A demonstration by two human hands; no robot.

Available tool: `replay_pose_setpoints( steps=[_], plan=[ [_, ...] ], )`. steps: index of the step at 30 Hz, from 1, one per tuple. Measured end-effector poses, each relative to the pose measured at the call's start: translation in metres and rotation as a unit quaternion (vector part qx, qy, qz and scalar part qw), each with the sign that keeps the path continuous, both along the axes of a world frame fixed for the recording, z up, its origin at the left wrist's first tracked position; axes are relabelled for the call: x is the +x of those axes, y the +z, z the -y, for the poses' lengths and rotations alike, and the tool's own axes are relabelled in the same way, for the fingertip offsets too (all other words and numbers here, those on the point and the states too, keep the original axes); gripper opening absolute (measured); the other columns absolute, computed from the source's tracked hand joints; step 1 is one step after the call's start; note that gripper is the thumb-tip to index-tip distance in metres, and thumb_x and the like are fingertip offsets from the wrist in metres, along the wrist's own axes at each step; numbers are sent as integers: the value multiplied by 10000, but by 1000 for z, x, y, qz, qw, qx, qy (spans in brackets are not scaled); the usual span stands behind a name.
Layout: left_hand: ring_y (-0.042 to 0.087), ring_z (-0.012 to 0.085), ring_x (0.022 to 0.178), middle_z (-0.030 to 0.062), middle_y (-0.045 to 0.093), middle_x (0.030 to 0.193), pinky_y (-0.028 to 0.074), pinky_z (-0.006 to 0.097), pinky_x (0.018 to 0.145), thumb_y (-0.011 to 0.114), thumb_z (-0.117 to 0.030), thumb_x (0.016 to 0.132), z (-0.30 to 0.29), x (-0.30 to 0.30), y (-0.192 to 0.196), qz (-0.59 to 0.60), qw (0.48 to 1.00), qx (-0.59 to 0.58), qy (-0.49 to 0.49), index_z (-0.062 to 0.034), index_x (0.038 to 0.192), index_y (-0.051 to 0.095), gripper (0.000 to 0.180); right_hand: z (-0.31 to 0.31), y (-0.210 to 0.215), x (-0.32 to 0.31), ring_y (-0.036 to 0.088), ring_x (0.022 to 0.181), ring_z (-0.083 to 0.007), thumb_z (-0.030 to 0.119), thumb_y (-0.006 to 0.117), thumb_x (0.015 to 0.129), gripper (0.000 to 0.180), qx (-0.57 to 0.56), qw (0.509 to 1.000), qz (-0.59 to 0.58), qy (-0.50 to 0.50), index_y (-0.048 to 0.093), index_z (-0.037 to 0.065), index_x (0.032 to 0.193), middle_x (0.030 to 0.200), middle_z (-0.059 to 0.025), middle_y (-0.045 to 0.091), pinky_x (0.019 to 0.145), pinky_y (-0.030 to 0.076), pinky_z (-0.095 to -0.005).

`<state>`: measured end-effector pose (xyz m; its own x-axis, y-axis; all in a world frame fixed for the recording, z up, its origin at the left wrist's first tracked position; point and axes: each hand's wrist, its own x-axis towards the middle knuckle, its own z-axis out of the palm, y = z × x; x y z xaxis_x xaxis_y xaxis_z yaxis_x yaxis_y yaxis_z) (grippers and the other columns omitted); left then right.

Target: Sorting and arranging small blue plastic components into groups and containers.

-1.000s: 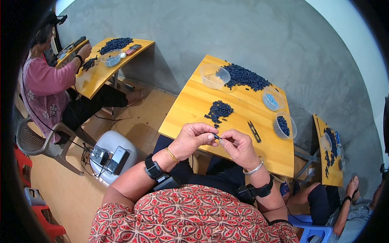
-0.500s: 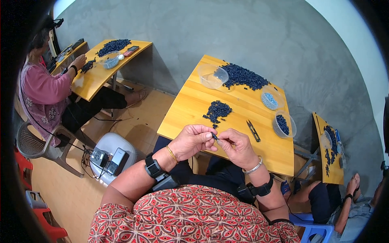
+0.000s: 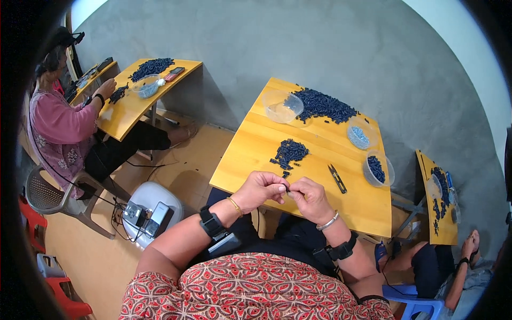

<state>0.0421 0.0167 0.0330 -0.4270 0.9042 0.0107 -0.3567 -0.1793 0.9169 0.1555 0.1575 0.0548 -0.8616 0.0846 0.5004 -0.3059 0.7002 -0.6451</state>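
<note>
Head view: pinching a dark piece between left hand and right hand, above the near edge of the surface. Could drop past that edge through a slipped pinch, or bounce into the pile inside the left edge.

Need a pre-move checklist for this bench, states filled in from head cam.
1. Left hand has the small dark piece between thumb and fingers: ok.
2. Right hand gripping the same piece: fingertips are right at it, contact hidden: cannot tell.
3. Piece's end condition: too small and covered by fingers: cannot tell.
4. Black snips lying on the table, apart from both hands: ok.
5. Small pile of dark pieces just beyond the hands: ok.
6. Tub of light-blue pieces upright at the table's right side: ok.
</note>
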Motion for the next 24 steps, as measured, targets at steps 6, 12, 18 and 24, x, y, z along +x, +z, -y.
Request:
replay_pose_setpoints(
  steps=[6,12,18,24],
  plan=[
    [586,111,630,58,634,744,489,237,587,584,-32,799,-21,-6,-22,-192,974,-119,33,32,872,625,105,-16,-37,-8,554,627,-283,46,578,702,55,40,998,24,-38,606,33,748,676,-122,548,564,448,-338],
    [603,140,668,125,642,748,479,258,616,616,-37,735,-27,-3,-27,-415,898,-120,82,8,826,643,105,-20,-55,-12,536,617,-274,80,553,664,51,105,992,13,-67,563,57,621,623,-87,538,553,392,-378],
    [611,222,661,159,623,738,482,289,617,608,-36,732,-27,0,-34,-484,864,-92,103,5,841,634,119,-16,-55,-7,541,631,-280,87,556,682,62,144,986,-1,-88,577,56,633,626,-98,536,566,403,-385],
    [609,263,673,165,617,762,483,312,622,626,-76,723,-26,-2,-34,-506,853,-72,106,-13,871,630,161,-24,-38,-10,572,665,-319,119,560,746,98,23,990,96,-96,594,31,719,705,-143,587,607,457,-391]
  ],
)
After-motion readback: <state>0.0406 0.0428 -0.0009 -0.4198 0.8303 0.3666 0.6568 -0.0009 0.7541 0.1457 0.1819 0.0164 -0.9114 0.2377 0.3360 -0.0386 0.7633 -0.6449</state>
